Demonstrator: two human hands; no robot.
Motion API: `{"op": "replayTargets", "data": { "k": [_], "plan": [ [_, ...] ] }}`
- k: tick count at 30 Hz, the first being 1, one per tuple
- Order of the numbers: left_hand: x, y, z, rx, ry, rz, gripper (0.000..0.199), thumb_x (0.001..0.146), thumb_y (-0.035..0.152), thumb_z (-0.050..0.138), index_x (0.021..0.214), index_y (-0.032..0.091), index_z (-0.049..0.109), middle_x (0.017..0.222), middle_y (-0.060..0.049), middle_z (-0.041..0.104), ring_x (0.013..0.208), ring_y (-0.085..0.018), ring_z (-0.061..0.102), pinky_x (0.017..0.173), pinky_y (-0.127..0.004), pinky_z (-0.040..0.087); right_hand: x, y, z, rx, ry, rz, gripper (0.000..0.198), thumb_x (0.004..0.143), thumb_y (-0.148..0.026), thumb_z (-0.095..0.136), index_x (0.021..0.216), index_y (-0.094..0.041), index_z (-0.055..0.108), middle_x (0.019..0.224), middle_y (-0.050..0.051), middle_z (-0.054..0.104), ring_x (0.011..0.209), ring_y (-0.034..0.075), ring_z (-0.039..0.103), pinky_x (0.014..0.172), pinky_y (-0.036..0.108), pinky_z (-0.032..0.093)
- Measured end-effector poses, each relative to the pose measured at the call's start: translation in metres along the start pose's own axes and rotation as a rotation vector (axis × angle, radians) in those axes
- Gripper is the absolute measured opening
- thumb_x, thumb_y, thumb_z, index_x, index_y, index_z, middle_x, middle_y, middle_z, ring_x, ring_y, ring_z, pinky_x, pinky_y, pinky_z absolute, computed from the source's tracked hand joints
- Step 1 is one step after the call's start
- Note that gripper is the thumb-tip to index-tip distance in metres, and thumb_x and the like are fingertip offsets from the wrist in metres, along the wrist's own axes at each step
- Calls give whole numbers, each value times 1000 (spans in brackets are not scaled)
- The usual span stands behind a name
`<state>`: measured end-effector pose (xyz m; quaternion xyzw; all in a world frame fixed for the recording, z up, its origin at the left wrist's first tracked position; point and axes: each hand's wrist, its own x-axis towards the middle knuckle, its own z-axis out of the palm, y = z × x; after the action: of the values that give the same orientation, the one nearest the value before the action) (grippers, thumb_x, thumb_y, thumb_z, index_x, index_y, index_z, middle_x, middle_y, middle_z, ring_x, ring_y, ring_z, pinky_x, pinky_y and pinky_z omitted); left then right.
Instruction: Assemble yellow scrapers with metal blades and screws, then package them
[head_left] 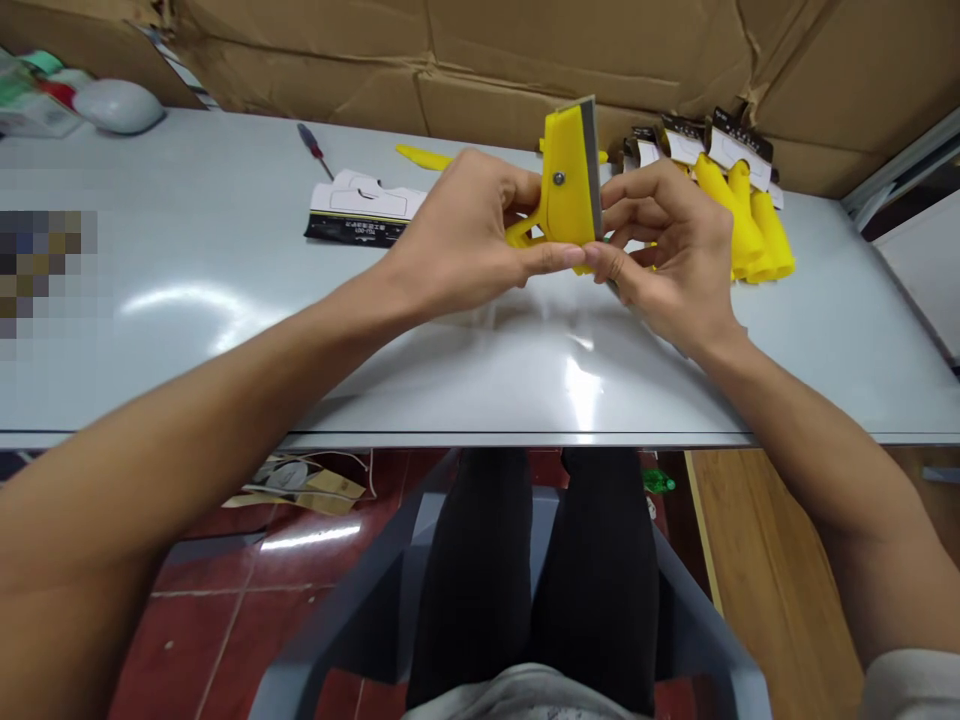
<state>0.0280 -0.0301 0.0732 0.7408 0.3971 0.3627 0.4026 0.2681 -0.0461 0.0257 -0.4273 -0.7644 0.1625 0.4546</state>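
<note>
A yellow scraper [564, 200] with a wide metal blade along its right side is raised above the table, tilted slightly, a screw showing on its face. My left hand [476, 230] is closed around its lower left part, thumb along the bottom edge. At the blade's lower corner, the thumb of my right hand [671, 255] presses in, and its other fingers curl beside and behind the blade. Whether those fingers hold something more is hidden. Behind my left hand lies a yellow plastic piece [424, 157], partly covered.
Black-and-white packaging cards [360, 210] lie left of my hands, near a screwdriver [313, 150]. Several yellow handles [761, 235] with printed cards [739, 148] are piled at the right. Cardboard [510, 50] lines the back of the white table [450, 390]. A white rounded object [118, 105] stands far left.
</note>
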Motion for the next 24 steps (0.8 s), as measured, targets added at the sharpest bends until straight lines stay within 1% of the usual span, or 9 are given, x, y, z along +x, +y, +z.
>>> {"op": "replayTargets", "data": {
  "k": [3,7,9,11,15,18,21,22,24],
  "plan": [
    [6,-11,-2,254,0,91,52,93,78,97,94,28,81,72,2,63,97,-22,64,78,-37,49,5,1,-5,8,13,-23,36,115,-67,66,126,-35,77,115,5,90,74,21,77,58,39,58],
    [14,-31,2,463,105,281,45,99,60,90,79,30,62,72,1,55,85,-22,59,85,-44,45,12,11,-18,-320,161,-88,20,110,-45,64,108,-33,79,80,3,78,64,23,67,71,43,61],
    [16,-41,4,509,86,327,42,100,57,88,82,31,60,74,0,57,90,-25,65,88,-44,47,11,19,-23,-547,59,-98,21,105,-43,70,116,-32,83,84,6,80,72,27,69,78,45,61],
    [18,-51,5,538,13,341,35,102,58,86,90,32,65,77,-1,61,101,-27,70,94,-43,51,7,24,-23,-703,-118,-77,34,102,-41,73,131,-29,85,96,10,84,80,30,71,80,46,60],
    [23,-63,0,650,-33,455,24,108,55,76,103,32,74,85,-2,69,99,-26,69,94,-44,52,4,24,-21,-772,-313,15,40,103,-34,70,140,-25,83,100,14,82,81,31,70,81,46,58],
    [25,-67,-4,748,-75,581,30,115,56,64,104,32,77,89,-6,74,91,-26,67,84,-44,52,8,14,-27,-560,-86,-1,40,110,-31,64,149,-29,75,112,10,85,88,28,72,83,42,60],
    [23,-68,-2,695,-122,626,40,115,62,62,95,30,76,83,-7,70,83,-29,69,80,-47,55,9,-2,-39,-333,296,-66,47,122,-35,52,169,-31,58,168,11,72,117,23,76,93,36,65],
    [22,-68,0,661,-124,618,43,115,64,61,93,30,76,80,-7,68,83,-30,71,82,-48,57,8,-8,-42,-314,332,-89,50,124,-42,52,173,-33,55,179,10,64,129,23,75,98,36,66],
    [20,-68,3,611,-125,605,48,116,68,59,91,30,76,78,-7,67,84,-31,73,85,-50,60,7,-17,-44,-339,222,-116,59,121,-60,63,176,-40,57,176,8,67,143,28,72,106,39,68]
  ]
}}
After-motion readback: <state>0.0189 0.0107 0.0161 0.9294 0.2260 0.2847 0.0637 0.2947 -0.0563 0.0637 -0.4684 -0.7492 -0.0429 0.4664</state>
